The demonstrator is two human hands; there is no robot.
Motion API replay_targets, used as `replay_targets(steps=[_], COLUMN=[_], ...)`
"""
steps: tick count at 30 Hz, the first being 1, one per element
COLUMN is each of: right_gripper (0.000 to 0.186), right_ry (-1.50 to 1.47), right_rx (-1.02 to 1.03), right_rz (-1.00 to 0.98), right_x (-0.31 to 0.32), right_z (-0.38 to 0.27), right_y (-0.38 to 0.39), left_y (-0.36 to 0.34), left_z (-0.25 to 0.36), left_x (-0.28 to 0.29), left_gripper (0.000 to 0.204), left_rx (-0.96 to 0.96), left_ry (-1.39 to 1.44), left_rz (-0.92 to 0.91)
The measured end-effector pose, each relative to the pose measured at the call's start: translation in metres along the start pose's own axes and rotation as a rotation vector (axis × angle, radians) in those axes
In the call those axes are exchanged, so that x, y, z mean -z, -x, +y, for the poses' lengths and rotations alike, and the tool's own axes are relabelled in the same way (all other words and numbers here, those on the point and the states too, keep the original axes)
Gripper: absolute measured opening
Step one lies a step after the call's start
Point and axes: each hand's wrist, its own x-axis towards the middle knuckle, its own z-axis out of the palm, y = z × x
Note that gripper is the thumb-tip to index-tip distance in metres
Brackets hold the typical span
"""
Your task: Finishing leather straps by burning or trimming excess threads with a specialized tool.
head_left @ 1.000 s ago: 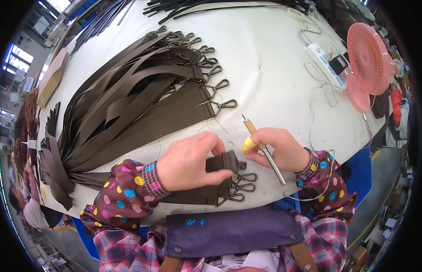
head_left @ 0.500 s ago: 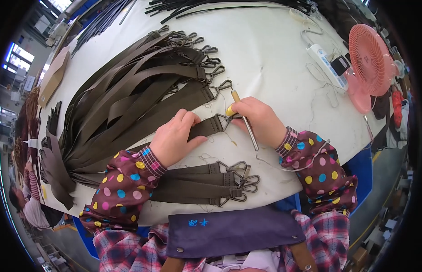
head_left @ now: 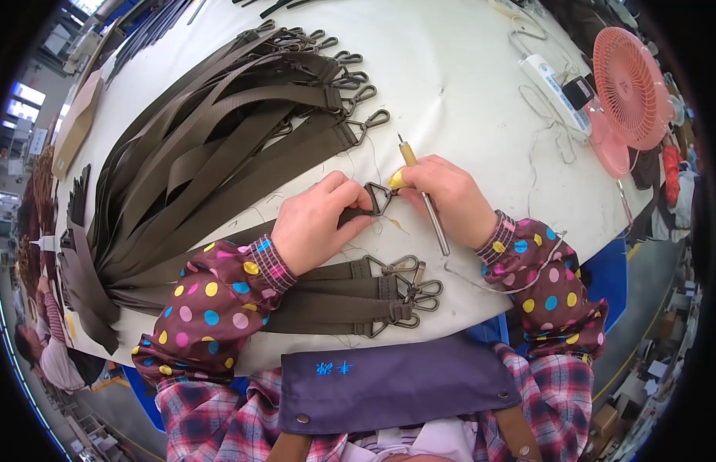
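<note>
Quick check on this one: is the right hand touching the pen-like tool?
Touching. The head view shows the right hand closed around the pen-like tool, which sticks out at both ends of the grip.

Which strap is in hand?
The brown strap between the upper straps and lower group: the left hand pinches its end; the others lie on the table.

Toward the upper left of the frame, my long dark-brown fabric straps (head_left: 219, 146) look matt and woven; the dark grey triangular metal ring (head_left: 370, 199) near centre is smooth. My slim pen-shaped tool (head_left: 436, 225) has a shiny silver metal shaft. My maroon polka-dot cloth sleeves (head_left: 204, 312) look glossy.
</note>
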Motion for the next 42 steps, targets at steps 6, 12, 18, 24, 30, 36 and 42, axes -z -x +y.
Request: replay_targets(steps=[6,12,18,24,30,36,42], right_gripper=[0.019,0.027,0.028,0.027,0.02,0.02,0.019], right_ry=[-0.498,-0.908,-0.768,-0.75,-0.603,-0.635,-0.621], right_rx=[-0.321,-0.424,-0.535,-0.535,-0.472,-0.514,-0.487], right_rz=[0.192,0.136,0.119,0.125,-0.043,-0.026,-0.005], right_x=[0.005,0.007,0.002,-0.004,-0.01,-0.016,-0.021], right_z=[-0.021,-0.021,-0.027,-0.023,-0.024,-0.022,-0.022], right_y=[-0.004,-0.005,-0.016,-0.009,-0.013,-0.012,-0.012], left_y=[-0.004,0.0,0.002,0.004,0.001,0.002,0.001], left_z=[0.001,-0.014,0.002,0.004,-0.004,-0.007,-0.009], left_x=[0.005,0.001,0.01,-0.003,0.014,0.01,0.008], left_gripper=[0.012,0.014,0.026,0.022,0.012,0.011,0.012], left_rx=[0.106,0.206,0.093,0.018,0.227,0.132,0.085], left_ry=[0.117,0.556,0.212,0.026,0.405,0.364,0.31], left_rz=[-0.066,-0.022,-0.098,0.022,-0.128,-0.064,-0.043])
